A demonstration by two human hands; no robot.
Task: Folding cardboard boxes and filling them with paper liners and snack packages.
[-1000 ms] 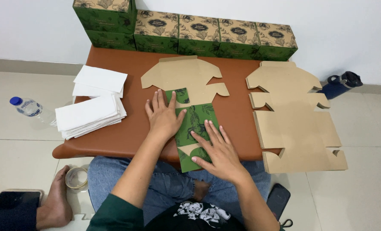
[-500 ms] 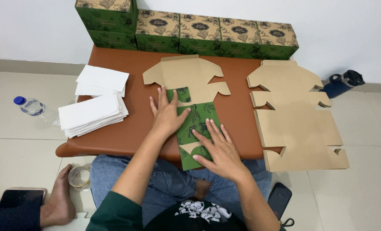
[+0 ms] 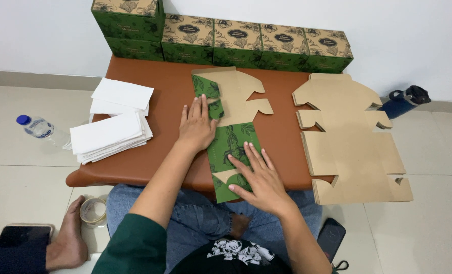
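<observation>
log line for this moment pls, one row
left hand flat on box blank | right hand flat on its green near end | blank half folded | blank stack right

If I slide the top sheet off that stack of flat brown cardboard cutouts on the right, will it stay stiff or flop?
The stack of cutouts overhangs the table edge without sagging, so a single sheet is probably fairly stiff and light. Its narrow tabs and notches may bend or snag. The smooth flat face likely slides easily, perhaps dragging the sheet beneath.

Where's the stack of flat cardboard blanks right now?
The stack of flat cardboard blanks lies on the table's right end, overhanging its edge, right of the right hand.
</observation>
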